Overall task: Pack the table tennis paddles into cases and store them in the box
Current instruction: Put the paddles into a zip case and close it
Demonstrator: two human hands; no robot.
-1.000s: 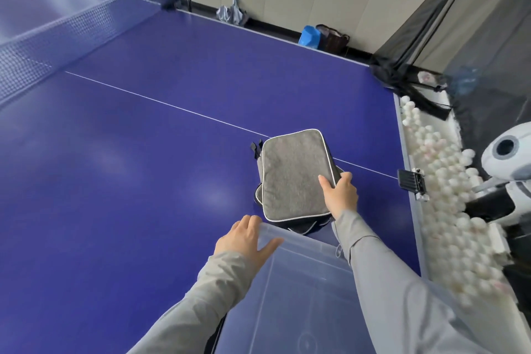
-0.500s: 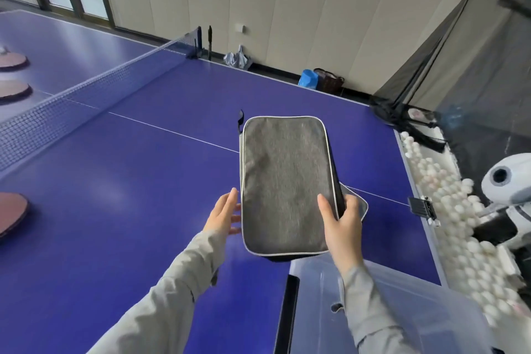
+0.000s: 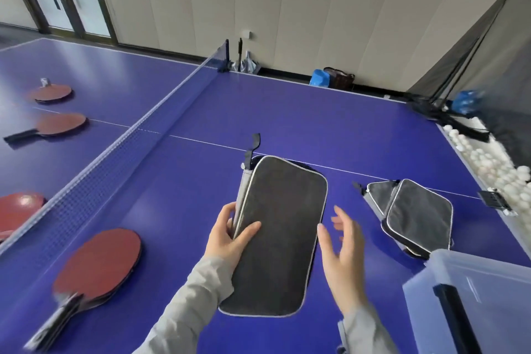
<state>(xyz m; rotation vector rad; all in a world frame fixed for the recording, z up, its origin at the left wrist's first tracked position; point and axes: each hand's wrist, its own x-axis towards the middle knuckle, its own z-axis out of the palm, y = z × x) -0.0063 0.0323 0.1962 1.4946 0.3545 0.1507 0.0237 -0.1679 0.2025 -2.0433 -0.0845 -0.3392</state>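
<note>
Head view showed you with one grey fabric case [image 3: 275, 236] held up over the blue surface [image 3: 287, 112], its long side running away from you and its near end hanging above your left sleeve. Your left hand [image 3: 230, 236] gripped the case's left long edge, thumb laid across the front face and fingers curled round behind the zip band. Your right hand [image 3: 342, 253] was open with the fingers spread, just beside the right edge; it was blurred, so I could not tell whether a fingertip touched the cloth. The case looked light and soft, a padded sleeve with white piping, and it lay flat enough that I judged it empty. A case like that would sag if you held it by one corner, so the piped long edge was the sound place to grip it, with the other hand free for the strap pull [image 3: 254, 144] at the far left corner. The red paddles [image 3: 97, 264], stacked near you on the left beside the net [image 3: 115, 152], were likely stiff and a little heavier. Their rubber faces would probably drag on the lining, so you would do best to take one by the handle and feed the blade in first. Two more cases [image 3: 416, 215] lay overlapping on the right, just beyond the clear plastic box [image 3: 474, 296] at the near right corner. Nothing here looked fragile, but a loosely zipped case could let its paddle slide out.
</note>
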